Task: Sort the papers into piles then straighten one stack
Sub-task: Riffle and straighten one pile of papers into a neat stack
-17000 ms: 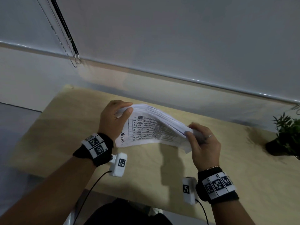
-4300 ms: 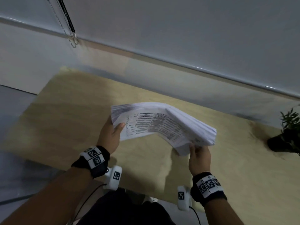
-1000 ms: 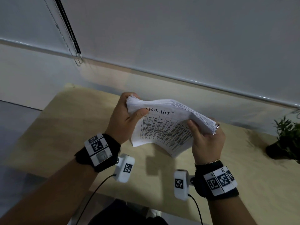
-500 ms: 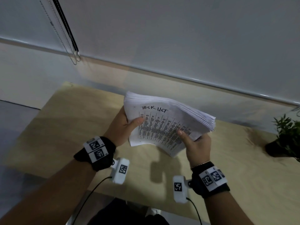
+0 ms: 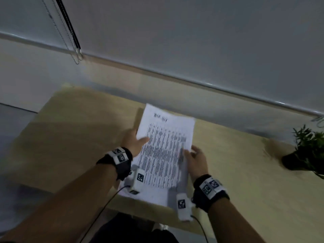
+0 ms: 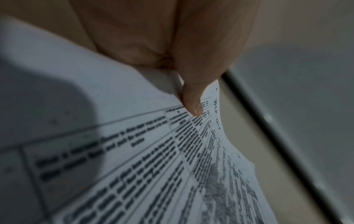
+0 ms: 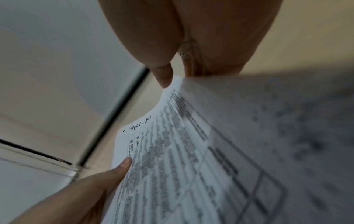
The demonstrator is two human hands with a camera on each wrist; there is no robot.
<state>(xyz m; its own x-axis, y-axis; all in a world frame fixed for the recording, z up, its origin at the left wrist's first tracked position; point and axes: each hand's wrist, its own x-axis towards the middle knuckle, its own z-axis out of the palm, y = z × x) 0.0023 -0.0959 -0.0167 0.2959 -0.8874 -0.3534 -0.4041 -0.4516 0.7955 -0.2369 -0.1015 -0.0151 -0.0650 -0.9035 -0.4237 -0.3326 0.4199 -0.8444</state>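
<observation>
Item: paper stack (image 5: 164, 151), printed table uppermost, over the near middle of my wooden worktop (image 5: 73, 130). My left hand (image 5: 134, 143) pinches its left edge, thumb on top. My right hand (image 5: 197, 159) holds the right edge, thumb laid over it. Potted plant (image 5: 308, 151) far right.

You had dim, greyish, grainy pictures throughout, with motion blur smearing the print on the papers (image 5: 164, 151), both wrist views soft at close range and stretched at their edges, a dark shadow across the near sheet, and a faint glint along the blind's bottom rail (image 5: 206, 84).
</observation>
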